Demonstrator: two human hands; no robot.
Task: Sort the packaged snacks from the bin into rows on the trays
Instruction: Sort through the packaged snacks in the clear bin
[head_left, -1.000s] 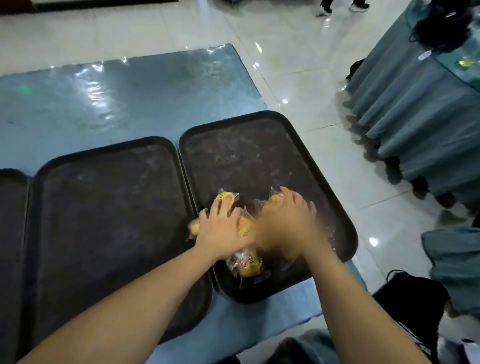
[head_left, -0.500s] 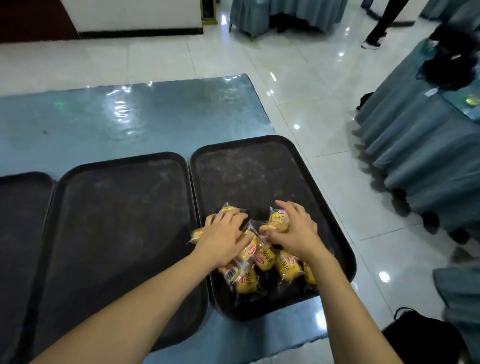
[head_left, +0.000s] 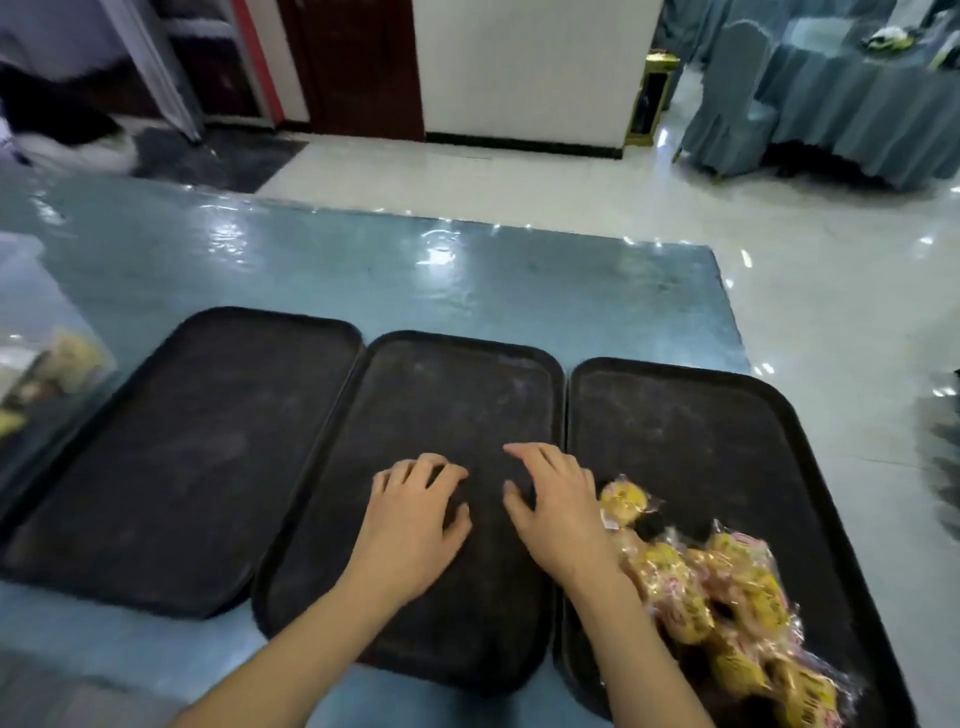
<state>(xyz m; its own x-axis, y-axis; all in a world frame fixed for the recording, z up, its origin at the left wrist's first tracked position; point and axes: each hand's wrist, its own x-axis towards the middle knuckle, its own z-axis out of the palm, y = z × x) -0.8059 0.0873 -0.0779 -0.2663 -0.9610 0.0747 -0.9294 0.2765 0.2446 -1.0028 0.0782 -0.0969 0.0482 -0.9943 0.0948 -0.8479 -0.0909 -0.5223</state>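
Observation:
Three black trays lie side by side on a blue table: a left tray (head_left: 182, 457), a middle tray (head_left: 457, 405) and a right tray (head_left: 727, 431). Several yellow snack packets in clear wrap (head_left: 727, 592) lie heaped in the near part of the right tray, with one packet (head_left: 623, 501) a little apart. My left hand (head_left: 415, 519) and my right hand (head_left: 558, 509) hover over the middle tray, fingers loosely spread, holding nothing. A clear bin (head_left: 36, 379) with more packets stands at the far left edge.
The blue table (head_left: 415, 275) ends at its right edge near the right tray. Beyond it are a glossy white floor, draped round tables and covered chairs (head_left: 727, 98) at the back right, and a white wall with a dark door behind.
Both hands have let go of the packets on the right tray and moved left over the middle tray. The view has swung left and up, showing all three trays and the bin.

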